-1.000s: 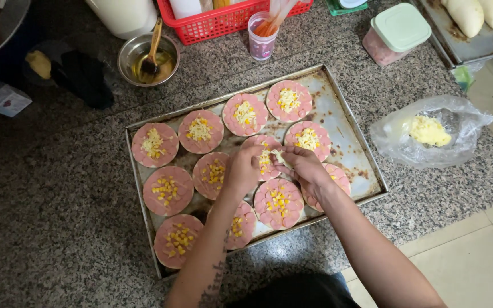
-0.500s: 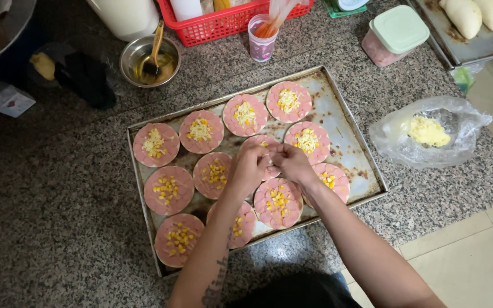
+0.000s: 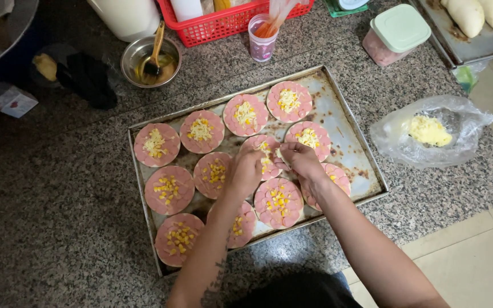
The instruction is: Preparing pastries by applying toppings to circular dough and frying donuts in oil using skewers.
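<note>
Hands (image 3: 275,162) beside clear bag (image 3: 429,134)

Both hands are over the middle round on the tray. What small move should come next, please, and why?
Probably let the shredded cheese fall from the right hand onto the centre round, beside the left hand. The back rounds already carry cheese, while the front rounds show only corn.

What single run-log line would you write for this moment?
left hand and right hand: over middle round | baking tray: rounds with sausage, corn | bag of shredded cheese: right
</note>
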